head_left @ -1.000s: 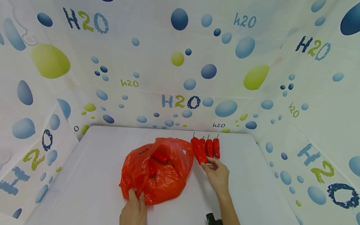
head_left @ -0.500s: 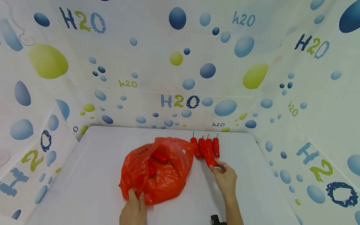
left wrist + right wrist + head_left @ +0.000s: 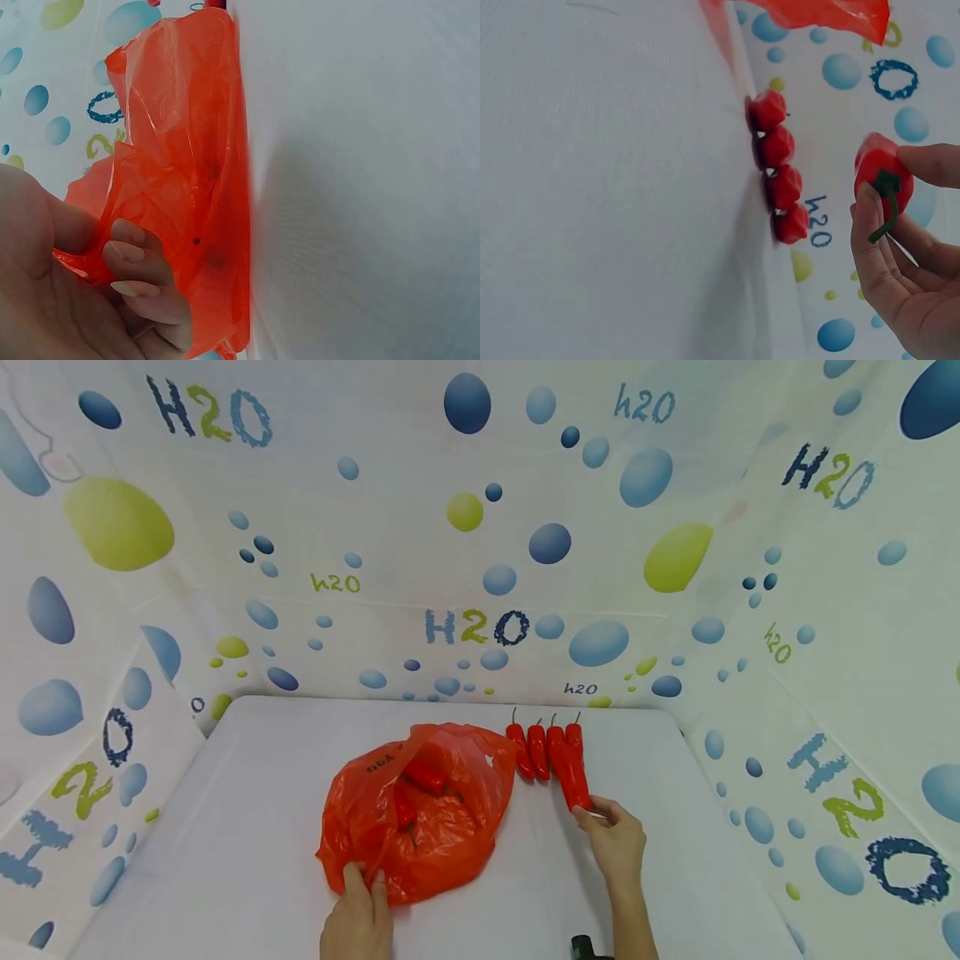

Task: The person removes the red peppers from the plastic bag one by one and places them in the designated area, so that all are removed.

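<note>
An orange-red plastic bag (image 3: 457, 864) lies on the white table with its mouth open and red peppers (image 3: 426, 777) inside. My left hand (image 3: 356, 918) pinches the bag's near-left rim between thumb and curled fingers, as the left wrist view also shows. In my right hand (image 3: 618, 843) is a red pepper (image 3: 575, 783), gripped near its green-stemmed end (image 3: 885, 182) and raised above the table. Its far end points toward several red peppers (image 3: 537, 752) lying side by side in a row, and overlaps the rightmost ones in the head view.
The white tabletop (image 3: 247, 827) ends at a back edge just behind the pepper row. A printed curtain (image 3: 375, 527) with drops and H2O lettering surrounds it. Below my right wrist, a small black object (image 3: 582, 947) shows at the bottom of the head view.
My right hand has carried the pepper rightward along the row and slightly nearer to me. The left hand keeps its hold on the bag. The head view has shifted a little.
</note>
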### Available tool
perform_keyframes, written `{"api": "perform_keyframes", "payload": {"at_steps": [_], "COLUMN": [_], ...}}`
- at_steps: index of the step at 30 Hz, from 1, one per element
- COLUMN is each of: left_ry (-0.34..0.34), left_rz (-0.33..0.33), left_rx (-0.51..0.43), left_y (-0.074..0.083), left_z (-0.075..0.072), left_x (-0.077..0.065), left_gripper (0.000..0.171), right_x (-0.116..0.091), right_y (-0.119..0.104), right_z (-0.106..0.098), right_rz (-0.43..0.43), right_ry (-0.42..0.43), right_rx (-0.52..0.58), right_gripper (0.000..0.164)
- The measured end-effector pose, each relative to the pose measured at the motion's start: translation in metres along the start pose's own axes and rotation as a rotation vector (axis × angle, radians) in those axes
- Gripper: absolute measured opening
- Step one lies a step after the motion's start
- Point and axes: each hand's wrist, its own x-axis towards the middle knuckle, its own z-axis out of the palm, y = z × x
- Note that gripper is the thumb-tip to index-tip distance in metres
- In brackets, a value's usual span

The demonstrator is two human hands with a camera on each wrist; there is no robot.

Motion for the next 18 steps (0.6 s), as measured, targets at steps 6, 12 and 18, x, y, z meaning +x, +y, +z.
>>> {"api": "perform_keyframes", "payload": {"at_steps": [6,12,18], "left_ry": [0.013,-0.006,-0.014], "left_rz": [0.010,0.005,-0.001], "left_rx": [0.001,0.003,0.004], "left_y": [0.001,0.002,0.002], "left_z": [0.000,0.000,0.001], "left_x": [0.001,0.001,0.002], "left_gripper": [0.031,0.032,0.034], "right_x": [0.000,-0.001,-0.002], "right_y": [0.007,0.014,0.019], "right_z": [-0.003,-0.008,-0.011], "right_rz": [0.036,0.054,0.058], "right_ry": [-0.014,0.004,0.005], "right_rx": [0.004,0.004,-0.008], "right_gripper": [0.036,0.036,0.036]}}
